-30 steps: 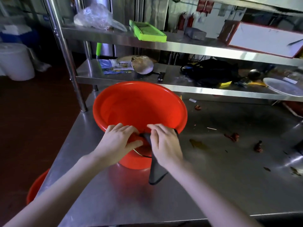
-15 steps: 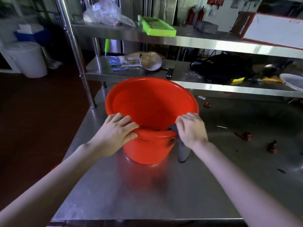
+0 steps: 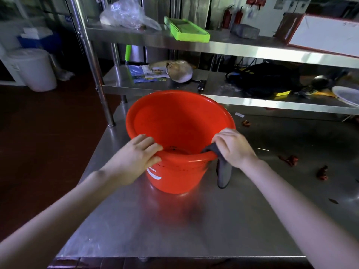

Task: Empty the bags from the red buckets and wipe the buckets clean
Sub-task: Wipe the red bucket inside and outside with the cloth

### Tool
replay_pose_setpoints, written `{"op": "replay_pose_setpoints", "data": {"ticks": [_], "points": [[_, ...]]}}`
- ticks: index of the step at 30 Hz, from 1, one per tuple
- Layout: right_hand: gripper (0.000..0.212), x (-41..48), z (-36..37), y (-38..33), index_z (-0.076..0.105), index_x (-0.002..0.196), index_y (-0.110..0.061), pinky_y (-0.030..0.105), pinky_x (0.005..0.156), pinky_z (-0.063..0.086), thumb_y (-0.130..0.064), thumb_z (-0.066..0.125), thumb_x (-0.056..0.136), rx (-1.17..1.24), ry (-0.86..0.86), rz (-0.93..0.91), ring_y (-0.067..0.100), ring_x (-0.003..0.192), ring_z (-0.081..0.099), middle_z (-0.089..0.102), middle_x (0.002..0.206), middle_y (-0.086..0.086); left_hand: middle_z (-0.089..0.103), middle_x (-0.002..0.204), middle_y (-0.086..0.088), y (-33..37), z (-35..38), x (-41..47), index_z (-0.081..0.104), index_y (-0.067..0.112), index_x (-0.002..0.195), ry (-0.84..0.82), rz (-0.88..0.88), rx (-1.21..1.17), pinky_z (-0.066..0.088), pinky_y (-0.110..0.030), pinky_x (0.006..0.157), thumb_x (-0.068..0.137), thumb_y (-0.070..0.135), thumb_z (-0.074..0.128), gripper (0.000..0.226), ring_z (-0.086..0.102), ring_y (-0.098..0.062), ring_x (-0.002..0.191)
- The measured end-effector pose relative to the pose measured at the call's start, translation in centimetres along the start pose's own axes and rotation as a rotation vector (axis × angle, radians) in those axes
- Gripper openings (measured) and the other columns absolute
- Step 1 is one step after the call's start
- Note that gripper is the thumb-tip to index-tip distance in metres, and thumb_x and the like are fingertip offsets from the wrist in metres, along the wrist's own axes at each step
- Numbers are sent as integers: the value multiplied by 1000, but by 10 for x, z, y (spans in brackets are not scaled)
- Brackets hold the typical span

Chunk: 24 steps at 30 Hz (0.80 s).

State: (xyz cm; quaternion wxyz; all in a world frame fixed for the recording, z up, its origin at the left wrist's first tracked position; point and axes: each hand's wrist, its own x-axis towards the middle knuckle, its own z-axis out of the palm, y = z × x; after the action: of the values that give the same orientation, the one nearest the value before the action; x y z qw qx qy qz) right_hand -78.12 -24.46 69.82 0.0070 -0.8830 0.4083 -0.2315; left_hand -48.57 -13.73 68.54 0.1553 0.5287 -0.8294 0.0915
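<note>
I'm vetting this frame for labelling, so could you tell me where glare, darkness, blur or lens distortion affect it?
Head view: wide-angle distortion bows the upper shelf and stretches the forearms; glare whitens that shelf's front edge; the steel table mirrors the red bucket; the floor at left is nearly black; the left hand, right hand and grey cloth look fairly sharp.

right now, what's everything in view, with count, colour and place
bucket: 1, red, on table
cloth: 1, dark grey, draped over bucket's near-right rim
table: 1, steel, under bucket
scraps: several, dark red, table's right side
tray: 1, green, top shelf
plastic bag: 1, clear, top shelf
black bag: 1, black, lower shelf
bin: 1, white, floor, far left
left hand: 1, holds bucket's near-left rim
right hand: 1, grips cloth at rim
</note>
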Motion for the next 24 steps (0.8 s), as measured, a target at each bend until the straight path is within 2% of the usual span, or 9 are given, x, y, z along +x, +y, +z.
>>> {"op": "replay_pose_setpoints", "data": {"ticks": [2,4,6,8,10,13,17,19,24], "points": [[49,-2,2,1,64,68,-3,37,77,43,-25,26,91,13,80,90,29,80,57,65,72,8,58,90,-3,14,5,1,68,11,107,51,-37,-43,48,-40,85,94,43,42,43,55,-27,82],[44,-10,16,-25,58,60,-6,39,71,45,-24,29,88,-37,208,177,29,70,54,60,62,8,56,89,0,22,8,4,69,14,106,77,-74,-70,46,-39,83,92,45,47,40,53,-25,83],[35,-16,37,-67,55,58,-14,36,62,44,-21,37,87,-74,327,189,27,60,51,56,57,4,55,87,1,29,8,7,69,16,103,91,-84,-74,45,-39,78,89,44,57,34,52,-25,82],[33,-19,50,-99,53,58,-16,34,56,39,-19,41,88,-72,369,163,24,54,47,53,54,0,54,83,1,42,9,7,68,14,95,88,-95,-76,42,-38,72,88,46,55,35,52,-25,77],[34,-18,49,-100,53,58,-15,34,53,39,-18,42,89,-67,349,73,24,52,48,52,53,-1,55,82,1,50,9,7,68,13,92,100,-115,-106,40,-36,71,88,50,53,39,52,-24,77],[34,-16,27,-62,62,66,-12,34,59,47,-21,38,89,-53,185,-102,27,61,60,63,63,2,58,88,0,50,8,6,69,13,101,85,-116,-165,39,-35,77,89,44,64,33,53,-24,84],[41,-3,1,-6,67,78,-6,39,82,47,-21,33,96,-14,7,-40,28,81,61,68,79,5,59,97,2,46,5,1,67,14,114,62,-72,-210,33,-27,83,94,35,60,29,50,-20,90],[42,-2,4,-3,66,75,-4,40,83,46,-19,32,96,-2,56,33,28,80,59,66,77,7,60,96,-1,49,5,2,68,12,112,75,-104,-190,36,-30,85,94,32,61,28,52,-23,90],[36,-17,44,-84,53,59,-14,35,62,42,-18,37,91,-34,326,139,24,58,49,55,58,1,66,92,-5,69,4,10,70,9,105,90,-204,-177,43,-37,80,89,30,68,28,57,-28,88]]}}
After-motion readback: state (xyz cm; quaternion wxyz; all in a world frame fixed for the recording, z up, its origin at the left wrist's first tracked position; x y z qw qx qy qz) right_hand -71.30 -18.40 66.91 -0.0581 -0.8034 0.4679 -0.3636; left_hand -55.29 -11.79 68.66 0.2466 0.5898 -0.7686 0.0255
